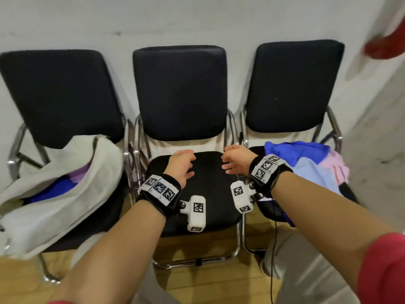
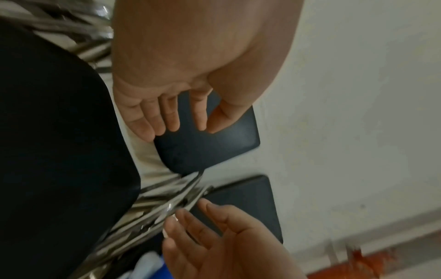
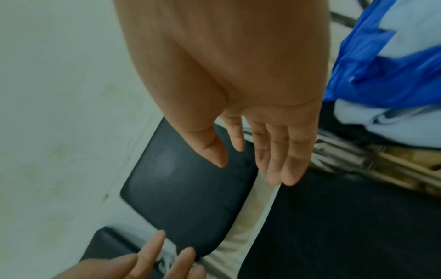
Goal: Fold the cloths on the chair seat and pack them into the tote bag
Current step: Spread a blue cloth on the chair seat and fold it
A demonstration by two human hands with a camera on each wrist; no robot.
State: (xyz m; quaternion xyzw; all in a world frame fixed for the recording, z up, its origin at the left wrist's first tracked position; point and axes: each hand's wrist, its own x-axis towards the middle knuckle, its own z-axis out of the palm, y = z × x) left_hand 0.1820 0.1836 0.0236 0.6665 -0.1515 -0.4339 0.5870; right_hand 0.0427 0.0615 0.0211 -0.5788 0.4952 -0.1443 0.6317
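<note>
Hands (image 1: 206,165) empty | tote bag (image 1: 65,194): blue, purple cloths (image 1: 57,187)

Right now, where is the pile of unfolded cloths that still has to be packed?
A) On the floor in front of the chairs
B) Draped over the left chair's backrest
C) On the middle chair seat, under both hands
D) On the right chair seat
D: the blue, pale blue and pink cloths lie heaped on the right chair seat, while the middle chair seat under the hands is bare.
</note>
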